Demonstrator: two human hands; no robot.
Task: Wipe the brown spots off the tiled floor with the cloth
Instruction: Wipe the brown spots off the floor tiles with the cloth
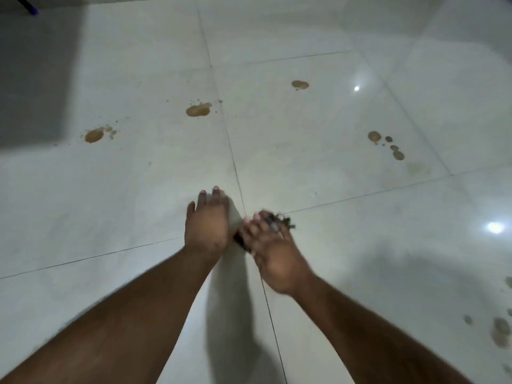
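Observation:
Both my arms reach forward over the pale tiled floor. My right hand is closed around a small dark frayed cloth that sticks out past its fingers. My left hand is right beside it, fingers stretched flat and apart, holding nothing that I can see. Brown spots lie farther out: one at the left, one in the middle, a smaller one behind, and a string of round spots at the right. More dull spots sit by the right edge.
Dark grout lines cross the floor, one running under my hands. A dark shadowed area fills the far left, with a blue-tipped object at the top left corner. Lamp reflections shine on the right tiles.

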